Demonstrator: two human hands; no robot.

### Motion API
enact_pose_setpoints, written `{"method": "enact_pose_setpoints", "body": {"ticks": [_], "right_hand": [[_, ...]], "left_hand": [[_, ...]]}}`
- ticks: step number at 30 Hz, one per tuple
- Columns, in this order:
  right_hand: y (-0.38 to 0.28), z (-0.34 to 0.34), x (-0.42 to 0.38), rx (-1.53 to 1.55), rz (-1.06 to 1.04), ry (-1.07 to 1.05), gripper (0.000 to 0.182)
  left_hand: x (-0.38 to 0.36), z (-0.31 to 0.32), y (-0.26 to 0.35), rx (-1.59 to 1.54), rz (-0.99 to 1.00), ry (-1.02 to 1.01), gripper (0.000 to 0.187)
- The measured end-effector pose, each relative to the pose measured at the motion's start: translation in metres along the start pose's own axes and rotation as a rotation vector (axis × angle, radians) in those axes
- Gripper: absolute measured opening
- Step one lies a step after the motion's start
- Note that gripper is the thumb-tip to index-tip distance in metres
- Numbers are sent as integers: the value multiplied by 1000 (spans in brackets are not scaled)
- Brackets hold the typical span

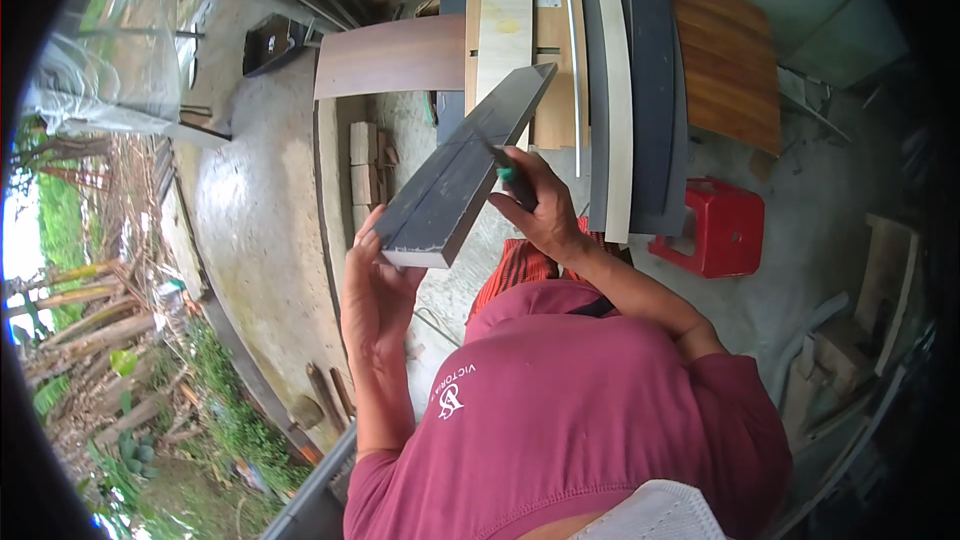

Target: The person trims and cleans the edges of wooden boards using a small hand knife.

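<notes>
Two bare hands work on one dark board, seen from a head camera that is rotated sideways.

Largest in view, the person's maroon shirt [580,410] fills the lower frame, with stacked wood panels [560,50] leaning behind and a red plastic stool [715,227] on the concrete floor [260,210]. The dark board [460,170], long and narrow, is held up in the air between the hands, its pale cut end nearest the wearer. The left hand [375,295] is closed around that near end, fingers wrapped on the edge. The right hand [545,210] is clamped on a small green-handled tool [512,180], whose tip meets the board's face about midway along. A faint line appears to run lengthwise on the board; judging by this, the marking or scoring seems partly done, with the stretch nearer the wearer perhaps left, though that is hard to tell.
</notes>
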State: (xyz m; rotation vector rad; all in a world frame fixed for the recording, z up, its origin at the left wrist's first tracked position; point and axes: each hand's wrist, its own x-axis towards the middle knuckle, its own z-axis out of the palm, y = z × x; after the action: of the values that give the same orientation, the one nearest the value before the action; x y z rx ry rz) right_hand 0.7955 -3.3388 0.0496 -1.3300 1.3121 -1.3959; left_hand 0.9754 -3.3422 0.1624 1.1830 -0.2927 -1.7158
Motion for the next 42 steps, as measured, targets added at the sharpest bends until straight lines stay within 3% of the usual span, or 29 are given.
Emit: {"method": "enact_pose_setpoints", "body": {"ticks": [3,6,7,9,11,12,14,15,18,20,22,27,30,33,37,40,42], "right_hand": [[-7,9,17,-52,-172,128,39],[-8,15,33,-62,-214,149,37],[-12,16,39,-79,-195,125,34],[-20,22,46,-82,-173,65,34],[-20,37,49,-70,-144,40,36],[-19,43,52,-60,-149,30,36],[-17,51,53,-105,-188,10,39],[-24,48,52,-121,-258,-59,43],[-48,35,41,-220,-386,-172,45],[-50,26,40,-234,-377,-179,44],[-45,14,48,-368,-371,-318,39],[11,-10,84,-570,-335,-311,29],[61,-27,107,-654,-154,-337,28],[123,-45,133,-760,-172,-276,23],[199,-64,172,-901,-99,-243,23],[244,-81,196,-1034,76,-217,21],[283,-92,201,-1161,387,-149,30]], "left_hand": [[1,-11,4,106,32,-100,42],[12,-24,3,232,107,-103,38],[11,-22,2,393,256,-63,37],[14,-22,6,1044,434,45,44],[22,-28,1,918,690,-201,67],[22,-22,-3,986,739,-141,59],[16,-8,1,1139,550,60,43],[23,-13,-4,1132,691,144,28],[23,-14,6,1211,598,193,24],[22,-14,6,1237,584,201,23],[25,-20,4,1191,622,139,25],[23,-30,1,1155,590,145,28],[23,-39,-3,1104,549,164,31],[21,-40,-8,1066,618,214,22],[17,-41,-13,1042,532,263,21],[18,-43,-19,930,531,255,20],[14,-47,-20,957,527,227,22]]}}
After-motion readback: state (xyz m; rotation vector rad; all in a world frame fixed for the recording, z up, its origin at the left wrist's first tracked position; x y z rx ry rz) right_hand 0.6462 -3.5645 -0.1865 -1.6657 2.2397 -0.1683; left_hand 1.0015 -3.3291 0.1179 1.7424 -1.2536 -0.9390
